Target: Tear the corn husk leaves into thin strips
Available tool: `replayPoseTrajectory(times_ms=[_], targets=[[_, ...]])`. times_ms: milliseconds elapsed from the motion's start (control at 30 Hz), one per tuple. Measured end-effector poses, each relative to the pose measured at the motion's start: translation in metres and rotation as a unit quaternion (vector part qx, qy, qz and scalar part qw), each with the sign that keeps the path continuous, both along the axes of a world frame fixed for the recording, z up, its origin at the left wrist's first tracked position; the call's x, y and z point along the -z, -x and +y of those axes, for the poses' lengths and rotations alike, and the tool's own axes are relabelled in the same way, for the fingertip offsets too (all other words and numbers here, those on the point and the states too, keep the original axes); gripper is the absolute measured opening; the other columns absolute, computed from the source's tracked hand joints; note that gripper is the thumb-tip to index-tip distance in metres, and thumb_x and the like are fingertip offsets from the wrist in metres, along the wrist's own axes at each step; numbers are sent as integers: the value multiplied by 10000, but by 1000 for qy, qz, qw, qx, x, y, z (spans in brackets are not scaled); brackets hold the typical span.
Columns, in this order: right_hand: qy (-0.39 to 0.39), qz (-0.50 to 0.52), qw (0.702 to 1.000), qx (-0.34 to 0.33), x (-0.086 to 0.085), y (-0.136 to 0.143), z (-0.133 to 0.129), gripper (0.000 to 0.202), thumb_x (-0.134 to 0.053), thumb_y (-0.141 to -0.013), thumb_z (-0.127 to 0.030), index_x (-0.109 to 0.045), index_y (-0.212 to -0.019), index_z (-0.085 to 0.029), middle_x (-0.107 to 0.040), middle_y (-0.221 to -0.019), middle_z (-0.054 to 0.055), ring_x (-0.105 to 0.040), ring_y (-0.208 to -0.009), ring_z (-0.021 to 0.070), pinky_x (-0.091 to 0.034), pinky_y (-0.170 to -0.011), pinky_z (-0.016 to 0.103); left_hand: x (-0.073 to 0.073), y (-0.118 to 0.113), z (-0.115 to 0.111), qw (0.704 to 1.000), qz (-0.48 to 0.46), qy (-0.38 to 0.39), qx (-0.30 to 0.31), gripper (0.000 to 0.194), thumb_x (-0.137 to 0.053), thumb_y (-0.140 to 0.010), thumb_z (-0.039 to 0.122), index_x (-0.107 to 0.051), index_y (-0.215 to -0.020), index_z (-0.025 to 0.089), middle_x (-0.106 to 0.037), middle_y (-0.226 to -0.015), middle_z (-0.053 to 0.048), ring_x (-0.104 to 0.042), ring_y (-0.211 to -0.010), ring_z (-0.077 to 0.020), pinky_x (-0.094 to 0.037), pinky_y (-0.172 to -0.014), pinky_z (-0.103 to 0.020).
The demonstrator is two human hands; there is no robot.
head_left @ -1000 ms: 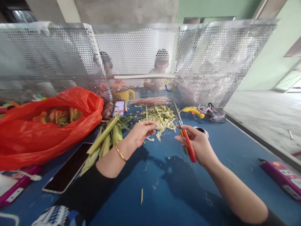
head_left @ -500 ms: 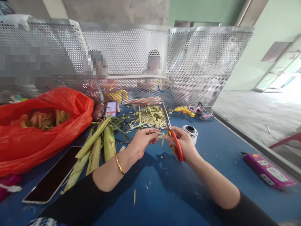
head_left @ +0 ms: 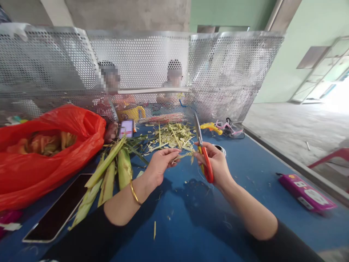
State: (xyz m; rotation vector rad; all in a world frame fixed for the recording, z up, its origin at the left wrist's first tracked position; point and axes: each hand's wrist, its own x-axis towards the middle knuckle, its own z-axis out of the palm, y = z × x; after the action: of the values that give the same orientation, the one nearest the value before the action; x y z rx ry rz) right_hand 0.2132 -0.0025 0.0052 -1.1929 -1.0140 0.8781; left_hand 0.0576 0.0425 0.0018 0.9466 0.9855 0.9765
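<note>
Between finger and thumb, my left hand [head_left: 161, 164] pinches a thin strip of plant fibre [head_left: 186, 155] that stretches toward the other hand. My right hand [head_left: 218, 163] is closed around scissors [head_left: 206, 163] with red and yellow handles, their blades pointing up and away. The right fingertips also touch the far end of the strip. Beyond both hands lies a heap of shredded husk pieces [head_left: 176, 135]. Green corn husks [head_left: 124, 168] are stacked left of my left forearm. A roll of white tape or thread [head_left: 220, 149] shows partly behind my right hand.
An orange-red plastic bag [head_left: 89, 123] holding dried husks stands at left, beside a dark phone [head_left: 58, 207]. A yellow glue gun [head_left: 212, 127] and pink-framed glasses [head_left: 229, 129] lie near the perforated metal screen [head_left: 226, 72]. A purple pack [head_left: 305, 193] rests at right. People sit behind the screen.
My hands have drawn slightly apart, pulling the strip out longer between them. The scissors have shifted a little to the right and now hide more of the roll. The camera view has turned slightly.
</note>
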Motion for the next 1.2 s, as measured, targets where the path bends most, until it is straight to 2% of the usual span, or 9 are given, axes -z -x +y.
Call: replayPoseTrajectory(times_ms=[233, 400, 467, 633, 733, 933, 1033, 1100, 1200], targets=[[-24, -12, 1000, 16, -8, -8, -3, 380, -726, -570, -282, -645, -929, -190, -515, -539, -77, -418, -448, 66, -311, -397, 195, -4, 13, 13, 976, 142, -151, -60, 104, -682, -684, 176, -735, -773, 166, -719, -735, -43, -638, -681, -143, -480, -661, -261], [-24, -21, 999, 8, -8, -5, -4, 400, -748, -541, -291, -656, -917, -190, -517, -544, -78, -438, -462, 76, -351, -422, 209, -15, 22, 14, 864, 238, -416, -151, 126, -629, -748, 185, -740, -799, 212, -737, -903, -43, -640, -891, -183, -465, -865, -325], [-22, -31, 999, 3, -8, -3, -4, 417, -761, -532, -306, -659, -918, -186, -523, -548, -74, -443, -464, 79, -359, -430, 216, -18, 22, 11, 873, 227, -415, -115, 109, -633, -765, 220, -742, -757, 216, -741, -871, -44, -641, -865, -185, -468, -847, -318], [-2, -53, 998, -25, -8, 0, -6, 441, -769, -548, -345, -667, -946, -183, -516, -532, -68, -433, -458, 84, -353, -422, 220, -18, 15, 6, 971, 102, -215, 9, 137, -693, -749, 307, -749, -692, 196, -715, -701, -58, -623, -710, -165, -472, -736, -281], [5, -63, 997, -35, -8, 0, -7, 443, -763, -565, -357, -669, -961, -182, -516, -526, -66, -420, -447, 81, -347, -413, 220, -16, 13, 7, 982, 64, -178, 24, 129, -766, -682, 322, -750, -677, 194, -693, -675, -51, -588, -660, -144, -453, -715, -271], [9, -57, 998, -28, -7, 0, -7, 462, -782, -540, -350, -670, -951, -173, -512, -516, -73, -429, -450, 77, -345, -410, 209, -10, 14, 9, 969, 140, -178, 101, 44, -722, -682, 173, -745, -714, 194, -693, -695, -42, -588, -681, -156, -447, -724, -288], [16, -54, 998, -20, -7, 0, -6, 463, -788, -529, -350, -670, -939, -171, -510, -509, -76, -434, -451, 77, -343, -407, 204, -9, 13, 6, 949, 184, -256, -11, 142, -699, -690, 142, -738, -808, 211, -685, -764, -38, -584, -722, -166, -441, -753, -298], [20, -52, 998, -20, -7, 0, -5, 466, -792, -523, -354, -671, -933, -169, -513, -508, -75, -429, -448, 76, -350, -410, 208, -8, 11, 1, 901, 218, -364, -95, 116, -701, -712, 180, -736, -809, 233, -673, -829, -44, -570, -784, -176, -419, -811, -304], [20, -47, 998, -26, -6, 0, -4, 462, -802, -509, -355, -672, -911, -166, -526, -527, -69, -428, -456, 76, -378, -435, 222, -7, 9, -6, 851, 269, -447, -67, 23, -729, -717, 276, -747, -710, 261, -651, -760, -46, -544, -790, -195, -393, -831, -311]])
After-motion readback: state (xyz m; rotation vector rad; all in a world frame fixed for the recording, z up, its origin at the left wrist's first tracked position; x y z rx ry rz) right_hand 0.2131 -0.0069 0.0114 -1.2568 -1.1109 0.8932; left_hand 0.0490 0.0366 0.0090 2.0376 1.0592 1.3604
